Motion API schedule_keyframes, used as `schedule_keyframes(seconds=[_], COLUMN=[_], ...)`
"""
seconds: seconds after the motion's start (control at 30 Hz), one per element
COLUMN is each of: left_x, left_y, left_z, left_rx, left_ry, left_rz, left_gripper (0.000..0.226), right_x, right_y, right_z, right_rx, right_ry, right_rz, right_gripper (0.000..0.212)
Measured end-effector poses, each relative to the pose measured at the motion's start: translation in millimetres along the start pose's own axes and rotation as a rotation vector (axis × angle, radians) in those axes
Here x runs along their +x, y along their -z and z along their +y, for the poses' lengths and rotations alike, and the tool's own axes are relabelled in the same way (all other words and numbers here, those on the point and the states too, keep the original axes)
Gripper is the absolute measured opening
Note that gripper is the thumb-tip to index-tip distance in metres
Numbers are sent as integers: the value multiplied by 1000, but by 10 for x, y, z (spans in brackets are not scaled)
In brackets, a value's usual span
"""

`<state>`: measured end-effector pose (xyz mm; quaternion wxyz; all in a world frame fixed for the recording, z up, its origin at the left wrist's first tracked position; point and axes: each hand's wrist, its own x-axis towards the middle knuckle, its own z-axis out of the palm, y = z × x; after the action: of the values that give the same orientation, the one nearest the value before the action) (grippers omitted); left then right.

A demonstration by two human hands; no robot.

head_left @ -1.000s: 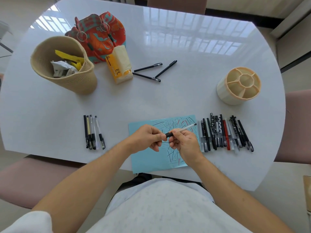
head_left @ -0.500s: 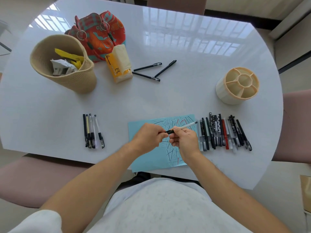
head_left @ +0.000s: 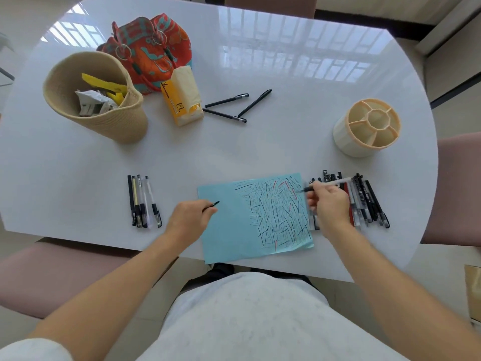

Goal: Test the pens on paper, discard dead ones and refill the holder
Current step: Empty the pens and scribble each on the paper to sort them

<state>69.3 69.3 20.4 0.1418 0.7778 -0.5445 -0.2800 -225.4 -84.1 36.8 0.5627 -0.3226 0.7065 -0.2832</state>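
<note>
A light blue paper [head_left: 223,230] covered in black and red test strokes lies at the table's near edge. My right hand [head_left: 329,204] grips a white-barrelled pen [head_left: 335,182], its tip at the paper's right edge. My left hand [head_left: 188,217] pinches the pen's black cap [head_left: 212,206] over the paper's left part. A row of several pens [head_left: 367,201] lies right of the paper, partly hidden by my right hand. Several more pens [head_left: 141,201] lie to the left. The cream divided holder [head_left: 368,127] stands empty at the right.
A woven basket [head_left: 104,121] with scraps stands at the far left, beside a patterned bag [head_left: 153,53] and a yellow tissue pack [head_left: 182,97]. Three black pens [head_left: 234,106] lie mid-table. Pink chairs [head_left: 458,188] flank the white table [head_left: 260,147].
My hands have pulled apart: the cap came off in my left hand, which moved left, and my right hand carried the pen to the paper's right edge.
</note>
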Motion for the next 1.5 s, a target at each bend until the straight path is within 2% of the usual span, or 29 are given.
schedule_keyframes(seconds=[0.07,0.13,0.27,0.33,0.4,0.5,0.6,0.73,0.8,0.97,1.03,1.17,1.3,1.5], left_x=[6,38,70,59,47,34,44,48,56,43,34,28,32,19], left_y=[-80,-196,-372,-446,-494,-514,-518,-518,-522,-497,-470,-403,-363,-320], left_z=[91,258,232,185,147,108,101,96,100,142,190,328,413,444], left_rx=[-146,-158,-14,26,25,33,30,23,20,-95,-208,-561,-644,-625], left_ry=[-34,-96,-159,-196,-229,-225,-204,-202,-198,-133,-56,126,116,80], left_rz=[-23,-52,-152,-192,-200,-197,-198,-187,-187,-160,-138,-192,-216,-229], left_gripper=[11,10,16,17,18,19,18,17,17,15,11,6,10,23], right_x=[-205,-372,-393,-419,-429,-417,-407,-363,-369,-366,-368,-460,-534,-600], right_y=[-264,-519,-617,-620,-642,-685,-713,-658,-610,-520,-472,-412,-426,-488], right_z=[129,288,529,581,609,624,639,651,647,555,505,419,360,324], right_rx=[-96,-150,-309,-415,-482,-584,-662,-772,-726,-340,-235,-10,29,12], right_ry=[91,124,229,290,345,446,475,515,499,309,265,166,134,134], right_rz=[-211,-328,-300,-299,-319,-356,-356,-337,-325,-280,-321,-457,-491,-487], right_gripper=[18,17,25,19,13,19,15,20,15,16,14,5,5,5])
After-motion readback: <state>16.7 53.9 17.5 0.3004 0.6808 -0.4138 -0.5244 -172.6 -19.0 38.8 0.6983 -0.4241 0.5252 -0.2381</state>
